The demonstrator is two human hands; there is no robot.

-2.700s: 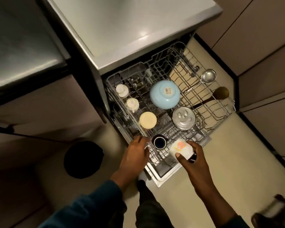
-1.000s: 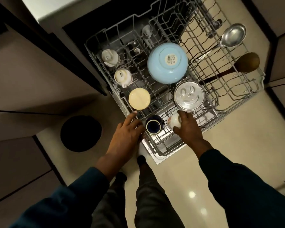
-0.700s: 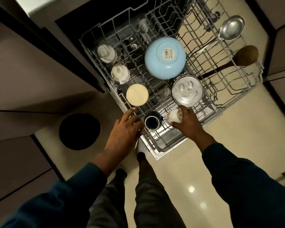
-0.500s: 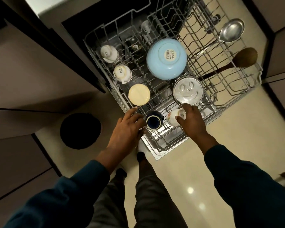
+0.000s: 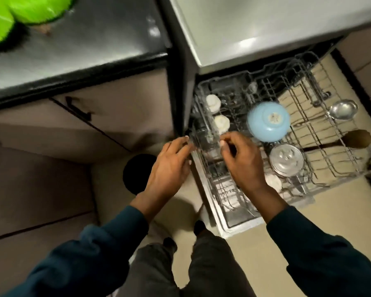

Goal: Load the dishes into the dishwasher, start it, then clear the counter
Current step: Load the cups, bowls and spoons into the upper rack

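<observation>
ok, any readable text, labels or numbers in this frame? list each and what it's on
None can be read.
Sticker on the upturned base of the light blue bowl: print too blurred to read.
Steel lid in the dishwasher rack: an embossed smiley face, no words.
Two small white cups: no mark readable.

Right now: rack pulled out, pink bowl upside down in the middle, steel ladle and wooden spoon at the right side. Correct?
Not quite. In the head view the upside-down bowl is light blue, not pink. The rest holds: the rack is pulled out, and the steel ladle and the wooden spoon lie at its right side.
</observation>
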